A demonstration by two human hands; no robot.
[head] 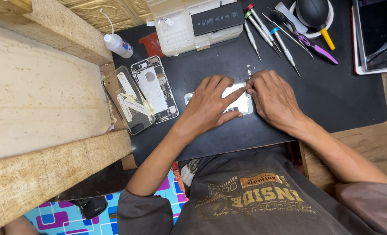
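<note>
Opened phone (241,103) half hidden under left hand (208,106), right hand (274,98)

Opened phone (239,102) lies on the mat (333,100), near centre, under both hands: left hand (211,104) on its left part, right hand (274,98) at its right edge. Left of it: phone frame (155,88), then clear case (128,99) at the mat's edge. Far: parts box (189,26), screwdrivers (267,32) to its right. Far left: dropper bottle (118,44).
</note>
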